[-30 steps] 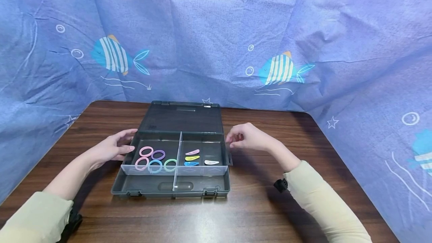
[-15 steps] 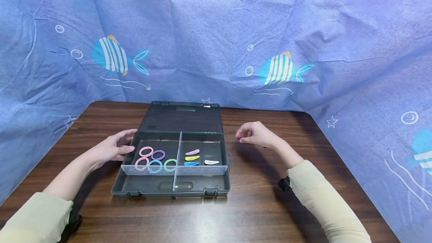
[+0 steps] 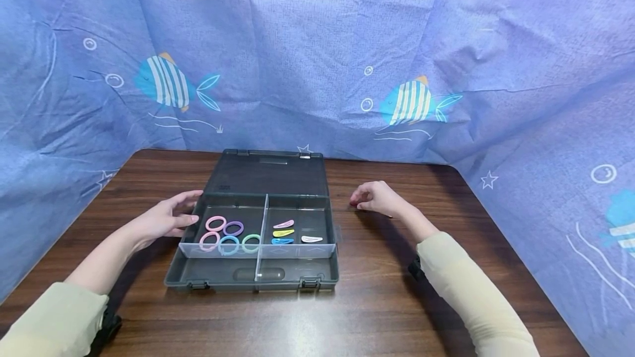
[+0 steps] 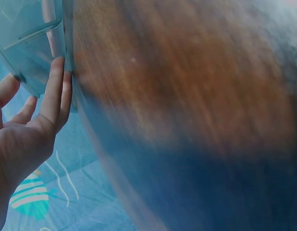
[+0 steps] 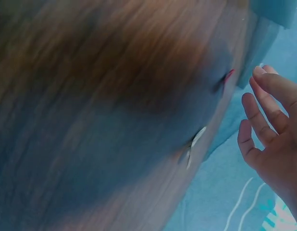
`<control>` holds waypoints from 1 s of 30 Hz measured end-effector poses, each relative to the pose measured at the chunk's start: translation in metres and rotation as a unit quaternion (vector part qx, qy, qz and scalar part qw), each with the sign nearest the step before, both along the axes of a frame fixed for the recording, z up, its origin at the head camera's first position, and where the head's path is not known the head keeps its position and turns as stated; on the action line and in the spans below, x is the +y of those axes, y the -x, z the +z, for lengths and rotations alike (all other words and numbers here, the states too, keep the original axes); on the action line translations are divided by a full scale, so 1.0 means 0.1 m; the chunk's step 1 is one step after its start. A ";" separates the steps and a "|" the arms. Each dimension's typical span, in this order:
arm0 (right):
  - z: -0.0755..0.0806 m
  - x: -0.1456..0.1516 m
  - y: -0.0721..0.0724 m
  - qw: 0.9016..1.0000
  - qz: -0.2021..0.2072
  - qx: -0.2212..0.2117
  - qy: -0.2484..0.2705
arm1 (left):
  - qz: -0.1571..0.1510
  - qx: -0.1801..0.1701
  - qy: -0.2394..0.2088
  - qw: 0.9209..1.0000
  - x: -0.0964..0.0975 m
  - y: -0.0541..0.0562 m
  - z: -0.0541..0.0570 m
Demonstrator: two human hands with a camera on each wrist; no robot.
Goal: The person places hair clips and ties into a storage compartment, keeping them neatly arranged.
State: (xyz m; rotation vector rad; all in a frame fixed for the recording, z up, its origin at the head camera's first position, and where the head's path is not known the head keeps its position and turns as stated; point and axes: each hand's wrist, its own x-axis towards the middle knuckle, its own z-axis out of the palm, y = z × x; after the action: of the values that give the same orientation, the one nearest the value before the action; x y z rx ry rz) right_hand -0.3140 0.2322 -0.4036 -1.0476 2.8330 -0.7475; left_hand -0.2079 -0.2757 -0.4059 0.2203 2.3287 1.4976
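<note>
On the table lies an opened dark grey translucent storage box [image 3: 250, 274]. My left hand [image 3: 161, 219] rests against its left side, the fingers fairly straight and spread; in the left wrist view the fingertips [image 4: 57, 62] touch the box wall. To the right of the box, my right hand [image 3: 379, 198] hovers low over the table, thumb and forefinger close together. In the right wrist view a red hair clip [image 5: 228, 75] lies on the table just off the fingertips. A pale hair clip [image 5: 195, 144] lies nearer the wrist. Nothing shows between the right fingers.
Several hair ties, one of them purple [image 3: 233, 228], lie in the box's back left compartment. In the back right one are several clips, including a yellow clip [image 3: 283, 232] and a white clip [image 3: 311, 239]. The lid [image 3: 273, 172] leans back behind. A blue curtain [image 3: 307, 43] surrounds the table.
My right hand has moved right from beside the box's right wall to the table where the red clip lies, then lowered slightly. My left hand and the box have stayed in place.
</note>
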 end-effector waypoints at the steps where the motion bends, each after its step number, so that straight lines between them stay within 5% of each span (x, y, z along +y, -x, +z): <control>1: -0.01 0.01 0.01 1.000 -0.004 -0.002 -0.004 | 0.000 0.000 0.000 1.000 0.00 0.00 0.00; 10: -0.09 0.05 0.10 0.999 -0.028 -0.029 -0.018 | 0.001 -0.001 0.002 1.000 0.01 -0.01 0.01; 30: -0.14 0.00 0.12 0.999 -0.011 -0.013 -0.027 | 0.001 0.005 0.006 1.000 0.00 -0.01 0.02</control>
State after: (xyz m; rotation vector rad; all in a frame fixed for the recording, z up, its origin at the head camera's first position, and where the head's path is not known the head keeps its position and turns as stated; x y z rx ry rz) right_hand -0.3262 0.2323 -0.4177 -0.9931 2.8296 -0.6783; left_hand -0.2066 -0.2753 -0.4036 0.2233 2.3447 1.4871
